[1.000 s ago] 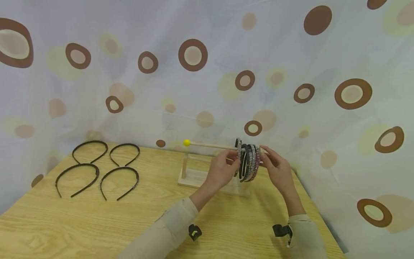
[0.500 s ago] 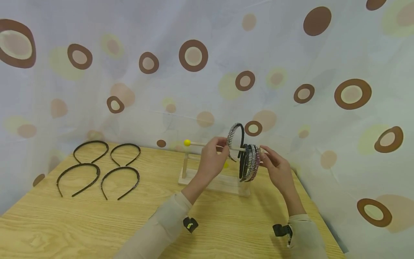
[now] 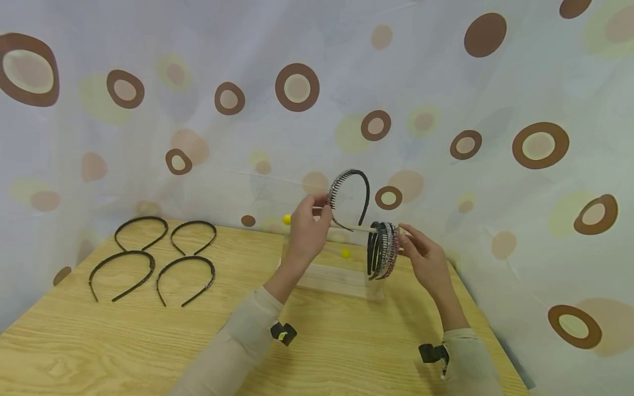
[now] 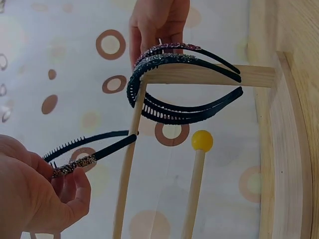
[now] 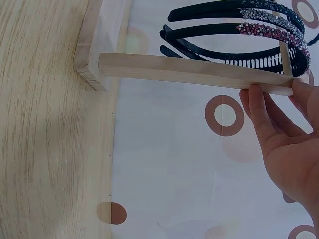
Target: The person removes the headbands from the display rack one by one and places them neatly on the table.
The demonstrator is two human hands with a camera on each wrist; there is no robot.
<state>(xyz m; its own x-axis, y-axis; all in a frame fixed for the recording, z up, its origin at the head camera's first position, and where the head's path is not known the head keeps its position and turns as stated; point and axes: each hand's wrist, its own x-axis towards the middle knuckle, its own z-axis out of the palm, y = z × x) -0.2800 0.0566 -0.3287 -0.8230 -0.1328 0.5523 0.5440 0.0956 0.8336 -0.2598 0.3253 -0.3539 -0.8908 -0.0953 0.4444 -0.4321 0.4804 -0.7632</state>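
Observation:
My left hand [image 3: 307, 231] pinches a black toothed headband [image 3: 368, 195] by its glittery side, above the rod of a wooden stand [image 3: 342, 281]. In the left wrist view, the free ends of this headband [image 4: 115, 148] overlap the rod [image 4: 128, 174]. Several glitter-trimmed headbands [image 3: 383, 250] hang bunched at the rod's right end. Beside them, my right hand [image 3: 428, 264] grips the top of the stand's upright post [image 5: 199, 69], thumb on one side and fingers on the other. A band with pink stones [image 5: 264, 31] hangs closest to that post.
Several black headbands [image 3: 184, 258] lie spread on the left of the wooden table [image 3: 148, 346]. A lower rod ends in a yellow ball [image 4: 202, 141]; another yellow ball [image 3: 287, 219] caps the upper rod's left end. A patterned cloth [image 3: 317, 137] hangs close behind the stand.
My left hand has drawn one glittery headband away from the bunch, moving left and up along the rod. The right hand keeps its place on the post.

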